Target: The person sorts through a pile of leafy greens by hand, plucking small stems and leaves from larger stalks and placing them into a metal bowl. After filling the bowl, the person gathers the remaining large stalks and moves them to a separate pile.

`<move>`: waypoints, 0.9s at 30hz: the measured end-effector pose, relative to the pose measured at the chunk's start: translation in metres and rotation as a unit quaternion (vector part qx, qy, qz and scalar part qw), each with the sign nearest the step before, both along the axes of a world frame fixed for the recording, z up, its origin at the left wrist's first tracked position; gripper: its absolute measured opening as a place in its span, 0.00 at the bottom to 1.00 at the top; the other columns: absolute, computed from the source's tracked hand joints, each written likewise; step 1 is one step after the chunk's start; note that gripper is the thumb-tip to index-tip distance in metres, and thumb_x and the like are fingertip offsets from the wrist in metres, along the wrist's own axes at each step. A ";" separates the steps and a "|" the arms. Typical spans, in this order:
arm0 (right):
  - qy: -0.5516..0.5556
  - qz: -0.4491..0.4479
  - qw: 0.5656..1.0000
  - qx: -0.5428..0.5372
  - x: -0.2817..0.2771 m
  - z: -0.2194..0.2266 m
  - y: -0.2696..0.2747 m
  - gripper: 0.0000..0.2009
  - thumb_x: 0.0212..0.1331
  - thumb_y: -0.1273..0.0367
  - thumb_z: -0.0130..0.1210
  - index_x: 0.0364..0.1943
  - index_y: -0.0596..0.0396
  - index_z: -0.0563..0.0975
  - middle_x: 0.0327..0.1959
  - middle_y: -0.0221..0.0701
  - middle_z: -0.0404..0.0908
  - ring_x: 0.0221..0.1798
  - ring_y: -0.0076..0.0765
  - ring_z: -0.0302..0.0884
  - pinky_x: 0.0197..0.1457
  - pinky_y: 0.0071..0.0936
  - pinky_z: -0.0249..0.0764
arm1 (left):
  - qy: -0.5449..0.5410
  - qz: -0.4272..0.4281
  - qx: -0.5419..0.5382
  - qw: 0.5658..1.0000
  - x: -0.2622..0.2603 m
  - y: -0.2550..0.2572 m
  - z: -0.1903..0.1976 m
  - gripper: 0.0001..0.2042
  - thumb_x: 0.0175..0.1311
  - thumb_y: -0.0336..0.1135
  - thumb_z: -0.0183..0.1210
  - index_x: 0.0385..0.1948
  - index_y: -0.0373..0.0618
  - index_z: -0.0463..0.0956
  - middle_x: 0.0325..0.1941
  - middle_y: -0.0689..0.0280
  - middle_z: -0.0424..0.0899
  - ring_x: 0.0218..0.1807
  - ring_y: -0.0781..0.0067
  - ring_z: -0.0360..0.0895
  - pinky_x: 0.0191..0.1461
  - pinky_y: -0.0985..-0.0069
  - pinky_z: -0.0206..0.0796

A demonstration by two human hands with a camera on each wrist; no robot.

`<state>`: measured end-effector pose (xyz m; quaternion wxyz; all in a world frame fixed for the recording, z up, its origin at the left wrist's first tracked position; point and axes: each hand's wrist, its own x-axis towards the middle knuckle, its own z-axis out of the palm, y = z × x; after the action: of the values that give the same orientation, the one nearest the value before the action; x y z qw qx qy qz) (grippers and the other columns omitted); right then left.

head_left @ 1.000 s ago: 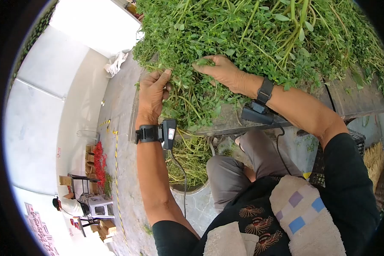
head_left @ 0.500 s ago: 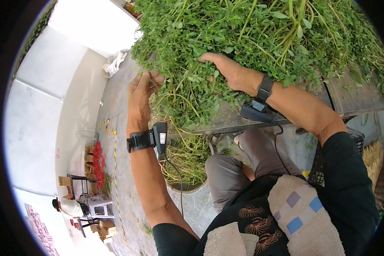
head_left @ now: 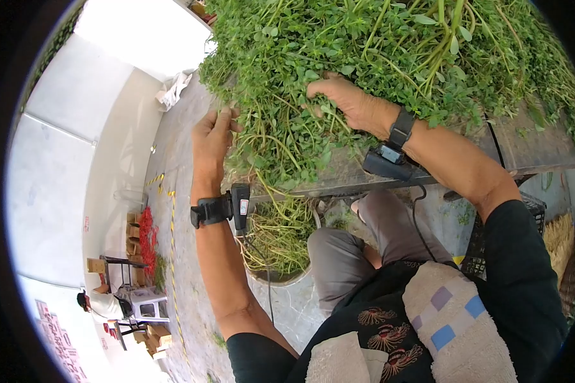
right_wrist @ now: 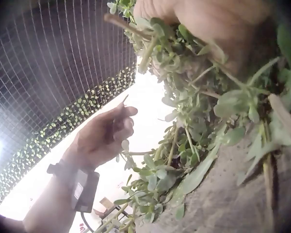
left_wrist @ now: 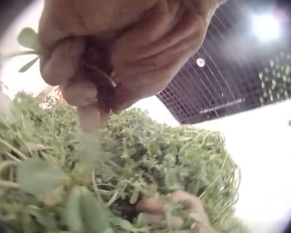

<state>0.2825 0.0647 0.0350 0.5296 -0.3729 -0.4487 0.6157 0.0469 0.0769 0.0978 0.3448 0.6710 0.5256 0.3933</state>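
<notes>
A big heap of leafy green purslane (head_left: 281,70) covers the table. At the heap's left edge, my left hand (head_left: 212,134) pinches a small purslane sprig (left_wrist: 29,51) between thumb and curled fingers; its stem end pokes out in the right wrist view. My right hand (head_left: 351,105) is sunk in the near side of the heap, with its thumb and fingers around leafy stems (right_wrist: 184,73). Leaves hide part of its fingers, which show low in the left wrist view.
Below the table's front edge (head_left: 338,185), a round tub (head_left: 287,279) holds loose stems. A black crate (head_left: 533,210) stands at the right. Far left, a person (head_left: 105,306) sits beside a white stool (head_left: 148,305) and cardboard boxes (head_left: 153,341).
My left hand has drawn away from the foliage to the left, out to the heap's edge. The right hand has stayed in nearly the same spot, shifting slightly right.
</notes>
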 end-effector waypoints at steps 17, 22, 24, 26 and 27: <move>-0.075 0.011 0.997 0.022 -0.003 -0.005 -0.006 0.37 0.42 0.48 0.63 0.56 0.53 0.68 0.61 0.45 0.60 0.66 0.43 0.50 0.66 0.42 0.46 | 0.416 0.054 0.096 0.903 0.023 0.042 -0.043 0.20 0.48 0.51 0.62 0.28 0.40 0.80 0.28 0.52 0.82 0.35 0.52 0.79 0.39 0.65 0.69; -0.067 0.016 0.997 0.038 0.000 -0.010 0.001 0.32 0.45 0.53 0.63 0.55 0.53 0.69 0.53 0.38 0.69 0.58 0.34 0.61 0.62 0.32 0.52 | 0.314 0.023 0.080 0.946 -0.011 0.049 -0.028 0.17 0.51 0.46 0.62 0.32 0.40 0.80 0.26 0.58 0.83 0.26 0.66 0.78 0.32 0.72 0.67; -0.073 0.012 0.997 0.038 -0.003 -0.020 0.012 0.35 0.46 0.53 0.63 0.57 0.56 0.66 0.50 0.37 0.71 0.55 0.32 0.63 0.61 0.31 0.54 | 0.033 -0.035 0.021 0.999 -0.012 0.027 -0.009 0.10 0.57 0.36 0.59 0.34 0.39 0.79 0.23 0.64 0.82 0.19 0.81 0.68 0.23 0.80 0.58; -0.103 -0.035 0.994 0.023 -0.005 -0.016 0.008 0.36 0.45 0.51 0.64 0.56 0.57 0.66 0.50 0.37 0.71 0.55 0.32 0.63 0.60 0.31 0.55 | 0.011 -0.020 -0.019 1.000 -0.008 0.006 0.001 0.08 0.59 0.31 0.56 0.37 0.39 0.78 0.24 0.68 0.81 0.18 0.88 0.59 0.19 0.87 0.48; -0.085 -0.001 0.996 0.027 -0.004 -0.011 0.005 0.38 0.45 0.49 0.63 0.57 0.58 0.65 0.54 0.40 0.68 0.59 0.35 0.60 0.63 0.33 0.52 | -0.045 -0.036 -0.048 0.997 -0.008 0.001 0.001 0.09 0.59 0.32 0.57 0.38 0.39 0.78 0.24 0.68 0.81 0.18 0.89 0.60 0.18 0.89 0.48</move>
<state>0.2789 0.0692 0.0238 0.4998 -0.4098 -0.5082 0.5692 0.0386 0.0780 0.0988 0.4135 0.6537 0.5037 0.3846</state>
